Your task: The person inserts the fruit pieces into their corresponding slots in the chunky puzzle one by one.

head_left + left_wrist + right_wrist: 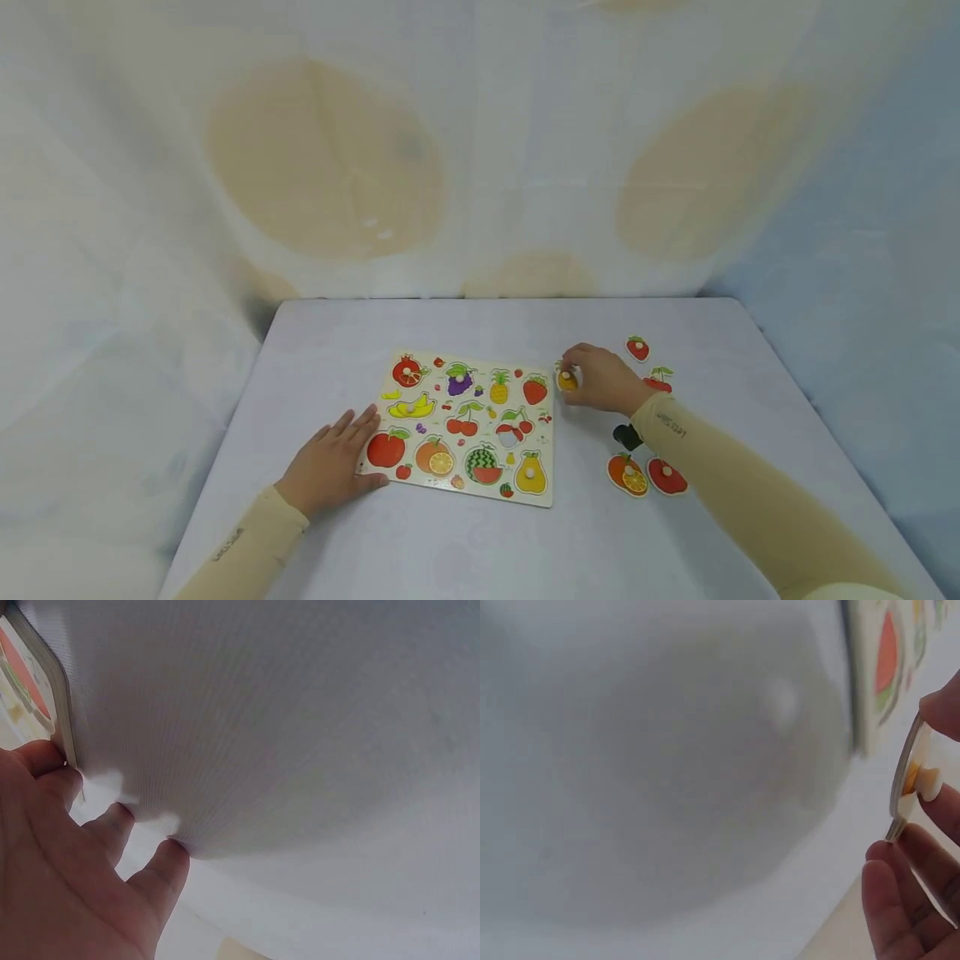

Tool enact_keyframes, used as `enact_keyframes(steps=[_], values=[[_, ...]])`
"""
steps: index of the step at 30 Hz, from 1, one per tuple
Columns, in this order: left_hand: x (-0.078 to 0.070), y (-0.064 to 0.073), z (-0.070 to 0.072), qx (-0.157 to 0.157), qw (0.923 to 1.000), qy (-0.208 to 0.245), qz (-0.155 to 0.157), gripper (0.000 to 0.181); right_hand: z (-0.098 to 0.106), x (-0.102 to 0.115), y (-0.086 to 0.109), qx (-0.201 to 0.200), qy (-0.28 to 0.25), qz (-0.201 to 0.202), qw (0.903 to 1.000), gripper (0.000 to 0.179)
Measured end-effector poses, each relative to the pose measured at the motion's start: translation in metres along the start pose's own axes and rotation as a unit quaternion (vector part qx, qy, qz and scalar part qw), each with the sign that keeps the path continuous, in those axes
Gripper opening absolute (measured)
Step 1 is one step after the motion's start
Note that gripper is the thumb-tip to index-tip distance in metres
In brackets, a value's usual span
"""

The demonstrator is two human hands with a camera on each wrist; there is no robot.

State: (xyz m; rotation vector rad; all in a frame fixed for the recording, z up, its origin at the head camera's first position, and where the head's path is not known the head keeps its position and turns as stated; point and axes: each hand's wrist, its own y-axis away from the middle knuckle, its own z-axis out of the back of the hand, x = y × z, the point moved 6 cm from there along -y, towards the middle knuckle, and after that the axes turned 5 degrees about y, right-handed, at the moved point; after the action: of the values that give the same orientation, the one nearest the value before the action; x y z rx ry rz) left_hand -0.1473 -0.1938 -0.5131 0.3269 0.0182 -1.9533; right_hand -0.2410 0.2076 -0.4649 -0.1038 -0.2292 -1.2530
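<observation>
A wooden fruit puzzle board (pixel 480 490) lies face up on the table. My left hand (pixel 330 462) rests at its left edge, fingers spread, with thumb and forefinger touching the board's side (pixel 64 697) in the left wrist view. Just off the board's right edge, my right hand (pixel 602 382) holds a pineapple puzzle piece (pixel 566 381). The right wrist view has this piece (pixel 900 776) tilted on edge, fingers around its rim and small knob. Knobbed pomegranate (pixel 407 372), grape (pixel 459 380), banana (pixel 412 407) and pear (pixel 531 473) pieces sit in the board.
Loose pieces lie right of the board: a strawberry (pixel 637 348), cherries (pixel 658 380), an orange (pixel 627 475) and a red fruit (pixel 666 476) partly near the right sleeve. A small black object (pixel 627 437) shows beside that sleeve. A draped cloth (pixel 525 208) hangs behind the table.
</observation>
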Motion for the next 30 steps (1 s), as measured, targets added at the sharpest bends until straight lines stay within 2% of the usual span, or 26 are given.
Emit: enact_keyframes(steps=[6,11,17,23,30], values=[[0.002,-0.002,-0.003,0.01,0.9999,-0.004,0.003,0.098,-0.011,0.047,-0.02,0.017,0.004,0.016,0.9997,0.03],[0.004,-0.002,-0.003,0.008,0.9999,-0.005,0.003,0.099,-0.019,0.073,-0.035,0.01,0.017,0.027,0.9995,0.031],[0.004,0.0,-0.003,0.002,1.0,0.0,-0.001,0.098,-0.028,0.08,-0.04,-0.001,-0.018,-0.008,0.9998,0.037],[0.004,0.0,-0.003,-0.001,1.0,-0.007,-0.006,0.098,-0.038,0.085,-0.044,0.011,-0.012,-0.019,0.9997,0.04],[0.001,0.001,0.001,-0.005,0.9999,-0.004,-0.009,0.097,-0.045,0.094,-0.043,0.013,0.001,-0.033,0.9994,0.034]])
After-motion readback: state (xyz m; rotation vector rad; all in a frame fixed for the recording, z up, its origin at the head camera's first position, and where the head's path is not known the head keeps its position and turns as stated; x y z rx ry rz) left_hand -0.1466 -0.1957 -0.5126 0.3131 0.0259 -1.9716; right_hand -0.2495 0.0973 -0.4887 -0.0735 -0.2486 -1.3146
